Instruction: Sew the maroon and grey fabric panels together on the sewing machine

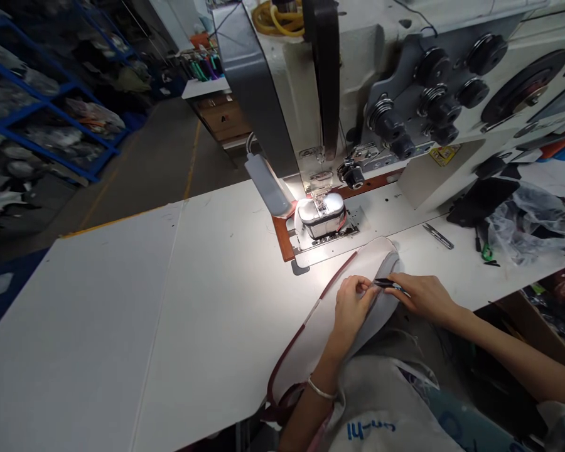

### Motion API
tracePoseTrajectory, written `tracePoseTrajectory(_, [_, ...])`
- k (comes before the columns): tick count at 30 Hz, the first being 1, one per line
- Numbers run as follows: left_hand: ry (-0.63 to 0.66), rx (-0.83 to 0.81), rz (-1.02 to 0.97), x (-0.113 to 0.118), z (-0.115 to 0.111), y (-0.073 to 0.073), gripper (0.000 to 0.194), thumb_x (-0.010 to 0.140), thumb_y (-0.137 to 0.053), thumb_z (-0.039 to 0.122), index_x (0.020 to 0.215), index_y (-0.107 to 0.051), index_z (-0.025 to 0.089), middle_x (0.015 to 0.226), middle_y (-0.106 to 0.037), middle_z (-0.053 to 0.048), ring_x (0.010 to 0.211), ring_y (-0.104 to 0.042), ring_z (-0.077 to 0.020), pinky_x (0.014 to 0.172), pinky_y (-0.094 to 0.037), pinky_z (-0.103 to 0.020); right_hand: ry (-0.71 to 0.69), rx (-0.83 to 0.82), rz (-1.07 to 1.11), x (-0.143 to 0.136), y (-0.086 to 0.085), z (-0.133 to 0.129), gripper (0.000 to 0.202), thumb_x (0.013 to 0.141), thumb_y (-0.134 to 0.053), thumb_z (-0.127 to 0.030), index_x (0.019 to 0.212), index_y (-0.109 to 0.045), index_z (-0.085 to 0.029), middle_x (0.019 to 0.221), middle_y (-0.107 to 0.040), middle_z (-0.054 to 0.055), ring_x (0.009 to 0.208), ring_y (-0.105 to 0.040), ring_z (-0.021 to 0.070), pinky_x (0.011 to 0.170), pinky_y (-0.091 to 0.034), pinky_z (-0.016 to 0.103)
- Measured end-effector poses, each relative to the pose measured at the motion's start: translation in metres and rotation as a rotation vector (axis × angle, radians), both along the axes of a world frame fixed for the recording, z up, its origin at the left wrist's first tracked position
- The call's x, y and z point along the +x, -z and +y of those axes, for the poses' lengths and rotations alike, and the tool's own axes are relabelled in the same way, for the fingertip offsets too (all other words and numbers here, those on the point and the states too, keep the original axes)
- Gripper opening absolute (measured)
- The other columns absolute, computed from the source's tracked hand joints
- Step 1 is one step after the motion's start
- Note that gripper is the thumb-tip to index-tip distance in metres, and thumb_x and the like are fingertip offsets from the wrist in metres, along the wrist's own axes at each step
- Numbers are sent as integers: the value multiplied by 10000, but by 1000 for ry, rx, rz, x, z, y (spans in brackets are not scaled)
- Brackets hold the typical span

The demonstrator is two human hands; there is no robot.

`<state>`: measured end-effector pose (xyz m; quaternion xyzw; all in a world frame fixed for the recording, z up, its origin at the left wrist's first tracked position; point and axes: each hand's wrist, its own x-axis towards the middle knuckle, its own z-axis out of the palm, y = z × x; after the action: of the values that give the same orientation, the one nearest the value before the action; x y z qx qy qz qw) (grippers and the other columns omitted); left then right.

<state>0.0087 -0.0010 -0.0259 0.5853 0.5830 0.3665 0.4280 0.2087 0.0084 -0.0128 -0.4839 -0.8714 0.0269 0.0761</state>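
White panel with dark-red edging, shown at the front edge of the sewing table, partly on the white tabletop and partly over the lap. The tabletop is dominated by an industrial sewing machine, by whose lamp the stitching area is lit; the panel is placed just in front of that area, nearer the body. Along its far side runs the dark-red edging; along its near side, a grey band.

The left hand is rested on the panel, its thumb and index finger brought together in a pinch on the grey band. The right hand is closed around a black-tipped hand tool, apparently thread snips, whose tip is set just beside the pinch. Whether the tip is parted cannot be told. A second pair of snips is seen on the tabletop.

For good work, the band should be kept taut and flat by the pinch, with the left fingertips held clear of the tip. If thread is being trimmed, the tool is best laid nearly parallel to the cloth, so that neither stitches nor fabric are nicked.
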Motion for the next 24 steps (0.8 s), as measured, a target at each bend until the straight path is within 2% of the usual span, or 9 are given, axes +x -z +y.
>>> tracePoseTrajectory(5, [32,-124,-168,-3,5,6,163,772,-668,328,817,-646,173,791,-630,-22,753,-556,-159,716,-424,-270,-15,-9,-27,-1,-1,1,330,992,-363,-464,992,-577,-214,799,-694,21,564,-600,156,471,-180,252])
tracePoseTrajectory(10, [59,-157,-283,-4,6,9,211,754,-688,356,806,-642,157,742,-619,-11,667,-519,-131,664,-419,-255,-47,-27,-46,0,-4,1,318,994,-366,-454,1002,-569,-209,826,-692,27,586,-601,156,475,-180,249])
tracePoseTrajectory(24, [92,-201,-347,-8,9,14,276,706,-737,398,777,-629,154,699,-564,13,635,-465,-111,630,-374,-241,-156,93,-101,-9,-7,1,303,1015,-337,-362,843,-520,-192,650,-604,10,533,-552,143,479,-146,273])
